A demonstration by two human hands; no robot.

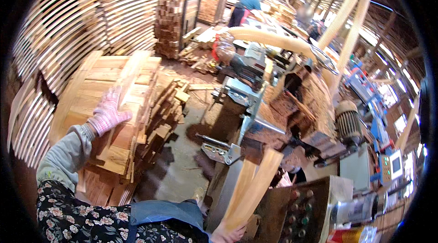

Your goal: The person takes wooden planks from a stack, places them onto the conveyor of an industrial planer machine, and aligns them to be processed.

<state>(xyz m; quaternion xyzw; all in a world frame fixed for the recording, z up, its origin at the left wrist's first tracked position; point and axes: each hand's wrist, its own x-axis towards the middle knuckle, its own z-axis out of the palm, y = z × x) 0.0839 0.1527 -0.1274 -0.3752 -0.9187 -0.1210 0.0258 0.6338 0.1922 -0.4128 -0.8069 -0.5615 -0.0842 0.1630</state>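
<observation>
The board stack [122, 139] stands left of the machine [248, 90].

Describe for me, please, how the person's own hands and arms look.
The left hand wears a pink-and-white glove. The grey sleeve gathers at the cuff; higher up is black fabric with pale pink flowers. The right hand shows only partly at the lower edge, too unclear to tell whether it is gloved.

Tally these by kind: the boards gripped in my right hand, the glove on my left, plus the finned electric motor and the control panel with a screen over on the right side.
Wooden boards in the right hand, visible: 2
Pink-and-white glove on the left hand: 1
Finned electric motor: 1
Control panel: 1
Total: 5
</observation>
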